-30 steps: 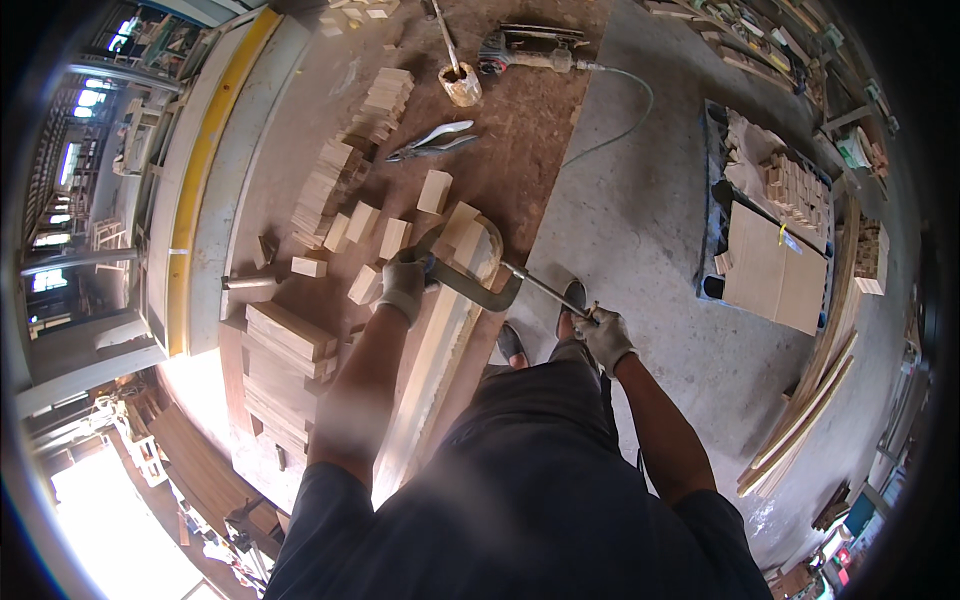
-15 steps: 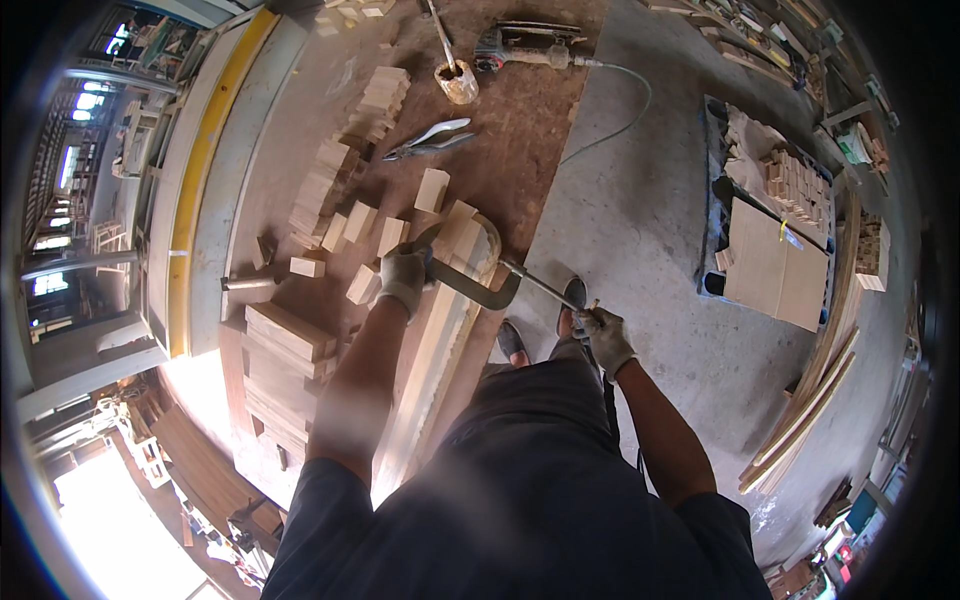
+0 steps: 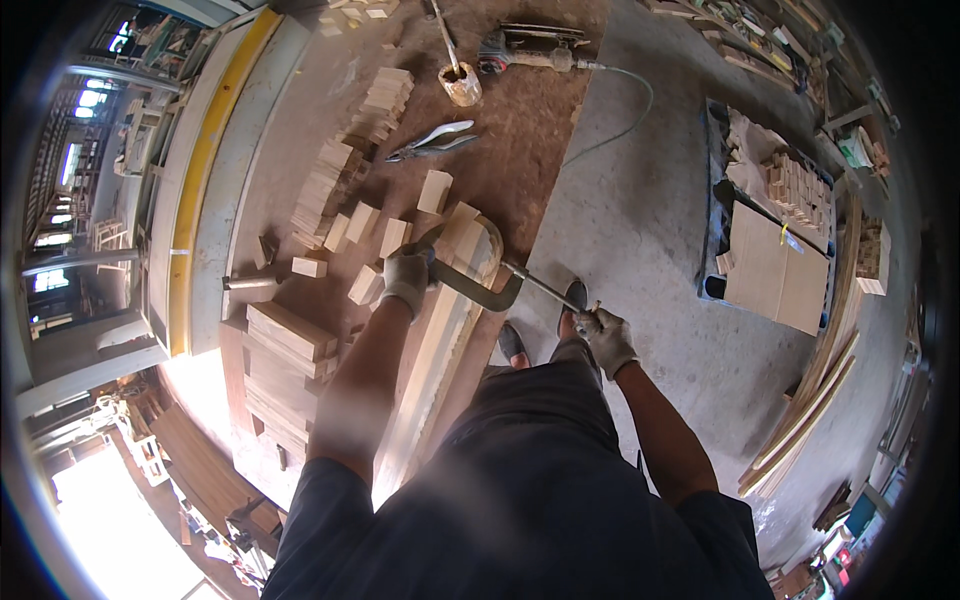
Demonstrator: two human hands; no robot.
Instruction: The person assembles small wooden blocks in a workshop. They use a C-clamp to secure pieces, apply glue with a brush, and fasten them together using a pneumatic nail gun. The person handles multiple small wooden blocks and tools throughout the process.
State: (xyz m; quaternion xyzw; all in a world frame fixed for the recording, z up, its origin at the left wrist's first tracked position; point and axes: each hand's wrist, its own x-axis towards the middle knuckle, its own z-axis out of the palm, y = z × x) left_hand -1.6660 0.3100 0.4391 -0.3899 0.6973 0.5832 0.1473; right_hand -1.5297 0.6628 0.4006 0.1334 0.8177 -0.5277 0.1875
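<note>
A long metal C-shaped clamp (image 3: 482, 292) lies across the rounded end of a laminated wooden piece (image 3: 440, 318) at the table's edge. My left hand (image 3: 405, 278), gloved, is closed around the clamp's frame on the far side of the wood. Out past the table edge, my gloved right hand (image 3: 608, 342) grips the handle end of the clamp's screw rod (image 3: 545, 288). Small wooden blocks (image 3: 394, 237) stand and lie just beyond my left hand. How the clamp's jaws meet the wood is partly hidden by my left hand.
Pliers (image 3: 432, 142), a glue-stained pot (image 3: 461, 86) with a stick, and a power tool (image 3: 528, 54) with a hose lie farther up the brown tabletop (image 3: 540, 130). Stacked wood (image 3: 285, 335) stands left of my forearm. A pallet with cardboard (image 3: 775, 265) is on the floor at right.
</note>
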